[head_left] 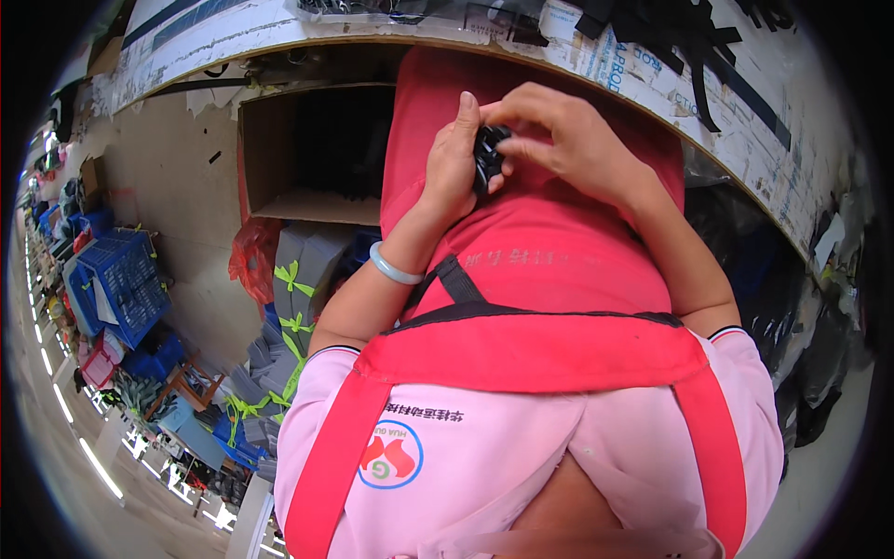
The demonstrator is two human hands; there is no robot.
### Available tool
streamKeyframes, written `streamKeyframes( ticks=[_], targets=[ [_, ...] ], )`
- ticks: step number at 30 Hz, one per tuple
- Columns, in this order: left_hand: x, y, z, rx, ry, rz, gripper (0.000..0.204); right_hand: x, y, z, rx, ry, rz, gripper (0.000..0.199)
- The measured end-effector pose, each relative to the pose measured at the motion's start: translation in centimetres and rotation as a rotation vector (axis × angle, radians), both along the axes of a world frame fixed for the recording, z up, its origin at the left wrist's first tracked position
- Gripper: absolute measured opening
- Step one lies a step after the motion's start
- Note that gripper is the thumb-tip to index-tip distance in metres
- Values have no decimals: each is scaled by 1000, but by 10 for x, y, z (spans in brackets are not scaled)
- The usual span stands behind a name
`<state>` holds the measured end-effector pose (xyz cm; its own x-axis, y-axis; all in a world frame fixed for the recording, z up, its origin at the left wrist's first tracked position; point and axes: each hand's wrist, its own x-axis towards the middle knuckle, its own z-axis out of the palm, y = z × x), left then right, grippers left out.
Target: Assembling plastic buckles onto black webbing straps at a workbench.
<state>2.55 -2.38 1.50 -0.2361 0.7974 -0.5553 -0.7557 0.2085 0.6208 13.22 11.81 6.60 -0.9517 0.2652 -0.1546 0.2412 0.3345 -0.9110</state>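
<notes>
Over the lap of my red apron (559, 233), both hands meet at a small bundle of glossy black strips (488, 156). My left hand (453, 158), a pale bangle on its wrist, is closed around the bundle with the thumb pointing up. From the right, my right hand (573, 135) reaches across with bent fingers, its thumb and fingertips closed at the bundle's side. The fingers cover part of the bundle, so its exact kind cannot be made out.
A worktable (410, 30) with black straps (689, 47) on it curves just beyond my knees. To the left stand an open cardboard box (312, 207), a red plastic bag (254, 256), stacks of grey pieces tied with green ribbon (296, 321), and a blue crate (126, 279). Dark plastic bags (754, 252) lie on the right.
</notes>
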Motion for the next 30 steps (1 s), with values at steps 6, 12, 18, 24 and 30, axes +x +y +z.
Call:
streamKeyframes(
  ticks=[6,12,18,24,30],
  targets=[
    [4,5,1,-8,215,-203,67,12,-8,-24,8,111,-66,22],
    [-1,7,2,72,65,-87,43,16,3,-15,-702,29,-215,38],
    [3,7,2,151,4,-133,35,28,7,-33,-1175,-54,-306,40],
    [-1,17,-7,41,49,-231,15,37,23,-25,-212,17,-310,21],
    [-1,20,-12,57,-162,-148,15,35,97,-6,1139,151,-531,29]
  ],
)
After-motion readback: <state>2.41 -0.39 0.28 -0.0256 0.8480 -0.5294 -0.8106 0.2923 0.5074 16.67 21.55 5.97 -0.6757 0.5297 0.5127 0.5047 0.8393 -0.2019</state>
